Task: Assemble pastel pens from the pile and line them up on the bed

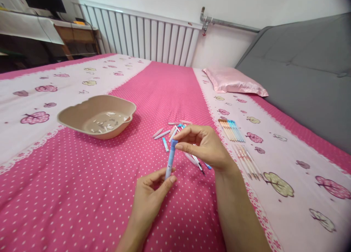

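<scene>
Upright but slightly tilted, a pale blue pen barrel (170,159) stands between my two hands. Its lower end is pinched by the thumb and fingers of my left hand (149,193). At the top, my right hand (210,146) grips the darker blue end piece (174,143) with thumb and index finger. Just beyond lie loose pen parts: a short light blue tube (165,144), pink and lilac pieces (162,134), and a slim refill with a black tip (199,165). My right hand hides part of this pile.
A tan basin (74,115) holding small white and grey scraps sits left on the polka-dot bedspread (104,193). To the right lie a row of orange and blue pens (231,130) and a row of clear ones (248,162). A pink pillow (234,80) rests near the grey headboard (298,62).
</scene>
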Available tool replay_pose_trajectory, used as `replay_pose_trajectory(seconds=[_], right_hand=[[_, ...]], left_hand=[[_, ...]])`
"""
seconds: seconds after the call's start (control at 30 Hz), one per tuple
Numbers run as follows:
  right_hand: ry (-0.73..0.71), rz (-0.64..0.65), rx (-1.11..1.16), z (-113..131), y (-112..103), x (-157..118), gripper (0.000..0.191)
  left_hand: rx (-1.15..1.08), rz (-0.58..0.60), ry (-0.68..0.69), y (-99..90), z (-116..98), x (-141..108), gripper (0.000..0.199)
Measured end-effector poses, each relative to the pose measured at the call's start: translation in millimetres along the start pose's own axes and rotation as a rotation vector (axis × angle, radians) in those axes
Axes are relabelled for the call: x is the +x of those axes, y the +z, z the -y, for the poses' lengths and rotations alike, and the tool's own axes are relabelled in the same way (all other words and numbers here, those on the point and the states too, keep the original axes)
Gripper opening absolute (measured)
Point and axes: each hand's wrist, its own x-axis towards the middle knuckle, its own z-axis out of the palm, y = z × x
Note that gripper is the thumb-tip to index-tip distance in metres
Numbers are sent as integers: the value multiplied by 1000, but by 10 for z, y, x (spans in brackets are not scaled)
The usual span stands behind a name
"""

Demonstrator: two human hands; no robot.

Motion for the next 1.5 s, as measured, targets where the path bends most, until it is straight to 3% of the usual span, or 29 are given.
replay_pose_trajectory(seconds=[0.63, 1.5], right_hand=[[46, 47, -14, 1, -4, -3, 32], [30, 64, -62, 8, 22, -12, 25]], left_hand=[[-12, -17, -5, -9, -23, 8, 27], [17, -33, -3, 2, -55, 3, 28]])
